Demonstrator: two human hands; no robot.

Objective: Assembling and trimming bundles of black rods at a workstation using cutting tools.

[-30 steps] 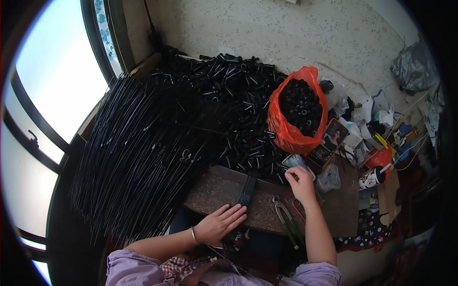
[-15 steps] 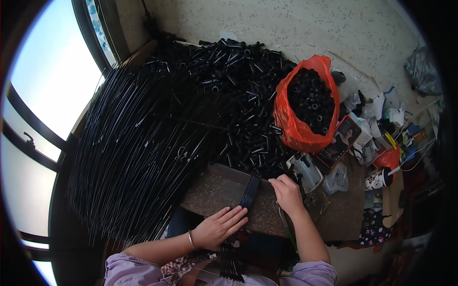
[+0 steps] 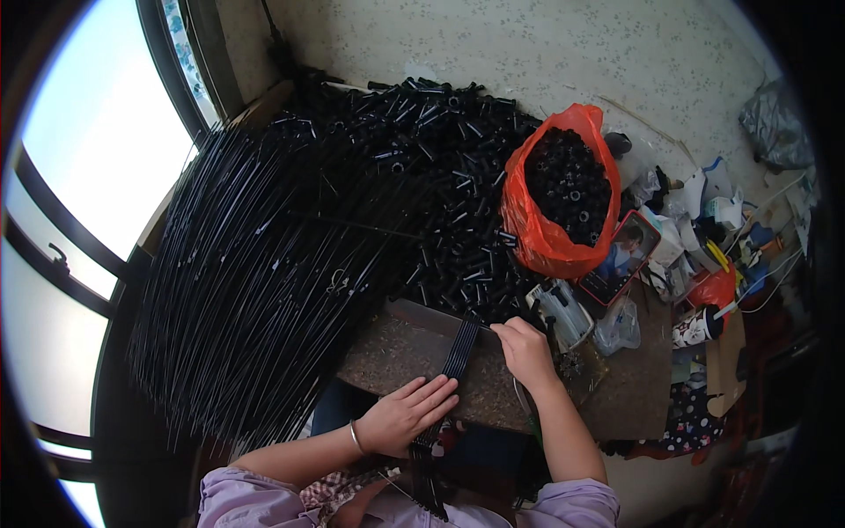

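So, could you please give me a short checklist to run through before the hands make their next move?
1. Left hand flat on the thin dark rods: ok.
2. Rods lying side by side: ok.
3. Right hand gripping something: cannot tell, its fingertips hide it.
4. Green-handled tool fully in sight: not ok, the right forearm partly covers it.
5. Red bag open at the top: ok, black parts show inside.
6. Phone apart from both hands: ok.

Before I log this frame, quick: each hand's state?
Left hand: open, laid on the black rods.
Right hand: pinched closed; whether it holds anything cannot be told.
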